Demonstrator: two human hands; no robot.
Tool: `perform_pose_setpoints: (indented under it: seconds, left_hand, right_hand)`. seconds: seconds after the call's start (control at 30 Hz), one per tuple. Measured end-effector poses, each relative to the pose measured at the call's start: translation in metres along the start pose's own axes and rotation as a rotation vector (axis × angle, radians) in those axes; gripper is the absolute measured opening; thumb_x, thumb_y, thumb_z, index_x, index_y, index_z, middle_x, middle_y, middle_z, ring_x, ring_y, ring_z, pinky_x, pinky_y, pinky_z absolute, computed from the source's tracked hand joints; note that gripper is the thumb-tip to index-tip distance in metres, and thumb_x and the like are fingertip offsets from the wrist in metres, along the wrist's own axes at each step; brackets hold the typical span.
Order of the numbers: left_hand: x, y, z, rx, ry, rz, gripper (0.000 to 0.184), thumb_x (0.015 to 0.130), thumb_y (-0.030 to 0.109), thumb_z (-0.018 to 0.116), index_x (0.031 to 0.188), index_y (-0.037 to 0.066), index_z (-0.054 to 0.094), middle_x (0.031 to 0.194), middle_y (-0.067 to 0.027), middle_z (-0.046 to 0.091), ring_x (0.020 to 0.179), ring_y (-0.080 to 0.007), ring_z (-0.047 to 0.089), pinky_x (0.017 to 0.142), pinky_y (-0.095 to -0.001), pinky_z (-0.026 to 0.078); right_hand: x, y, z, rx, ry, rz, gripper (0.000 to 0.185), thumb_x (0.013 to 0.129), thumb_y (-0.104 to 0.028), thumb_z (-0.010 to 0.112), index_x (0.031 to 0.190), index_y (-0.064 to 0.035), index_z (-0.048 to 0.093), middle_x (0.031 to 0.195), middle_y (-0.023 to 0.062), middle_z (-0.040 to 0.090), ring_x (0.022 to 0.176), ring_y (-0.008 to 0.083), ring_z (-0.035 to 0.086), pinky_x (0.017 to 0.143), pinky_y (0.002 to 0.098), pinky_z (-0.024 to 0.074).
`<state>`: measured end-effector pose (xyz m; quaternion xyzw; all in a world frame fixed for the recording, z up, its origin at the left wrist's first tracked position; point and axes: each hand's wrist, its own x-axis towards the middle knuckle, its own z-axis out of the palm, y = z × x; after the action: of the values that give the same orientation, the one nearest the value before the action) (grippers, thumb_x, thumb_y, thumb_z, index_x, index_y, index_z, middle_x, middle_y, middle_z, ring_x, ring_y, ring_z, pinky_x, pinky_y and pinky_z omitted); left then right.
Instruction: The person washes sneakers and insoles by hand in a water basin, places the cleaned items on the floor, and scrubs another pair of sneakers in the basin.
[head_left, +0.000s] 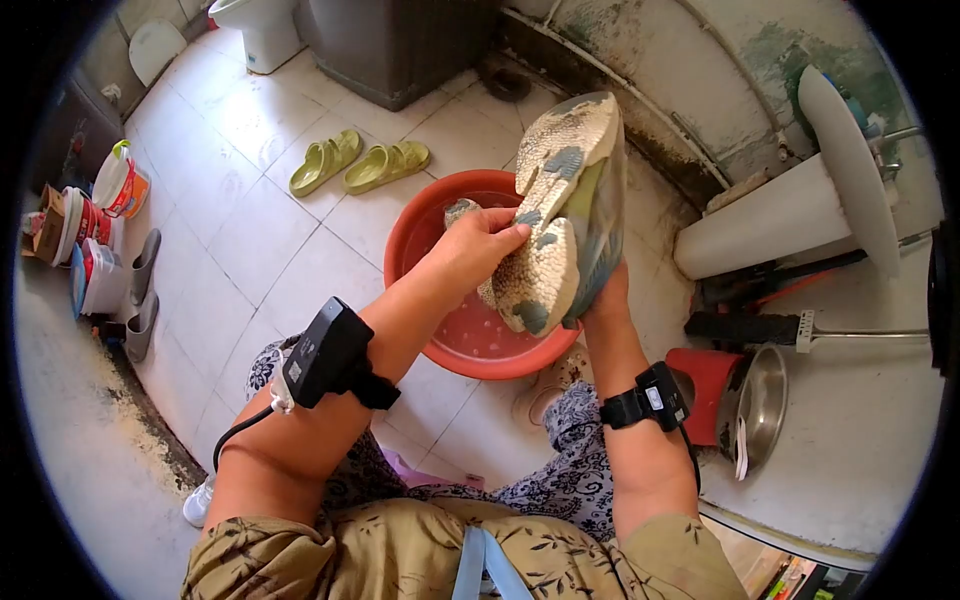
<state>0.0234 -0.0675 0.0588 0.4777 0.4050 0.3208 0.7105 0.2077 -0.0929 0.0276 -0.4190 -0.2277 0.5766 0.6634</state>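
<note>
A sneaker (600,240) is raised over the right side of a red basin (440,345), its cream and grey patterned sole turned toward my left hand. My right hand (608,292) is closed around the sneaker's lower right side; its fingers are mostly hidden behind it. My left hand (482,243) pinches at the middle of the sole, thumb and fingers drawn together at its left edge. Behind my left hand, part of another shoe (460,211) shows in the basin, in water with some suds.
Green clogs (385,166) lie beyond the basin on the tiled floor. Buckets (122,182) and grey slippers (143,300) line the left wall. To the right stand a pedestal sink (770,220), a long-handled brush (745,328) and a metal bowl (765,405).
</note>
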Motion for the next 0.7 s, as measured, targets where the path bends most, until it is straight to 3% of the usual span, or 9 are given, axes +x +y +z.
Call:
perform_pose_setpoints:
  seconds: [0.07,0.17,0.2,0.33,0.47,0.5,0.6,0.67,0.7]
  left_hand:
    - [0.011,-0.013,-0.007,0.157,0.239,-0.05,0.04,0.089,0.021,0.053,0.123,0.002,0.05,0.106,-0.0061,0.06,0.093,-0.0119,0.053,0.083,-0.0266,0.041]
    - [0.014,-0.013,-0.014,0.046,0.26,-0.07,0.048,0.084,0.018,0.055,0.124,-0.004,0.044,0.119,-0.0156,0.053,0.107,-0.0216,0.052,0.09,-0.0312,0.04]
    - [0.012,-0.01,-0.013,0.049,0.274,-0.07,0.049,0.083,0.018,0.056,0.125,-0.004,0.043,0.119,-0.0165,0.053,0.109,-0.0229,0.052,0.091,-0.0313,0.04]
    - [0.005,-0.01,-0.001,0.266,0.26,0.035,0.057,0.081,0.022,0.062,0.13,0.003,0.04,0.116,-0.0127,0.052,0.104,-0.0198,0.052,0.087,-0.0354,0.044]
    - [-0.006,-0.011,0.018,0.429,0.105,0.164,0.075,0.073,0.027,0.071,0.133,0.003,0.033,0.122,-0.0181,0.047,0.11,-0.0263,0.05,0.09,-0.0352,0.042]
    - [0.003,-0.025,0.017,0.689,0.151,0.364,0.08,0.068,0.021,0.068,0.135,0.005,0.028,0.124,-0.0251,0.045,0.11,-0.0362,0.05,0.092,-0.0388,0.042]
    - [0.004,-0.028,0.016,0.86,0.178,0.145,0.075,0.068,0.015,0.061,0.135,0.007,0.029,0.126,-0.0259,0.041,0.11,-0.0416,0.048,0.092,-0.0406,0.041]
    - [0.007,-0.032,0.012,0.882,0.256,0.242,0.063,0.069,0.009,0.054,0.13,0.005,0.04,0.121,-0.0262,0.047,0.107,-0.0416,0.049,0.091,-0.041,0.041]
    - [0.01,-0.03,0.008,0.766,0.267,0.241,0.054,0.07,0.005,0.052,0.124,0.001,0.045,0.117,-0.0247,0.052,0.107,-0.0347,0.052,0.09,-0.0368,0.041]
  right_hand:
    - [0.001,-0.006,0.004,-0.009,0.03,-0.029,0.03,0.092,-0.013,0.038,0.117,-0.0007,0.049,0.106,0.0107,0.059,0.091,0.0218,0.06,0.08,0.0346,0.0501]
    - [0.0,-0.011,0.008,-0.536,0.124,-0.184,0.032,0.079,0.006,0.046,0.11,0.0001,0.056,0.094,0.0076,0.062,0.084,0.0163,0.059,0.075,0.0291,0.0482]
    - [0.009,-0.001,-0.005,-0.757,0.071,-0.397,0.031,0.076,0.002,0.049,0.106,0.0013,0.058,0.092,0.0097,0.064,0.08,0.0171,0.061,0.073,0.0279,0.0477]
    - [0.002,-0.003,0.002,-0.994,0.131,-0.434,0.023,0.074,-0.006,0.056,0.096,0.0023,0.061,0.082,0.0165,0.065,0.077,0.0216,0.064,0.07,0.0297,0.0478]
    - [-0.001,-0.002,0.01,-1.152,0.078,-0.43,0.025,0.07,-0.011,0.059,0.093,-0.0011,0.062,0.076,0.0206,0.062,0.071,0.0323,0.063,0.064,0.0352,0.0489]
    - [-0.005,-0.004,0.015,-1.207,0.029,-0.455,0.025,0.069,-0.01,0.059,0.093,-0.0016,0.063,0.076,0.0206,0.062,0.071,0.0336,0.062,0.064,0.0366,0.0489]
    - [-0.01,-0.008,0.026,-1.269,-0.056,-0.481,0.026,0.068,-0.01,0.06,0.092,-0.0027,0.063,0.079,0.0203,0.062,0.073,0.0353,0.061,0.067,0.0396,0.0486]
    - [-0.011,-0.011,0.026,-1.348,-0.148,-0.58,0.028,0.068,-0.011,0.061,0.094,-0.0032,0.063,0.083,0.02,0.062,0.077,0.0343,0.061,0.07,0.0397,0.048]
    - [-0.012,-0.014,0.027,-1.345,-0.143,-0.577,0.028,0.068,-0.011,0.061,0.094,-0.0032,0.063,0.083,0.02,0.062,0.077,0.0343,0.061,0.07,0.0397,0.048]
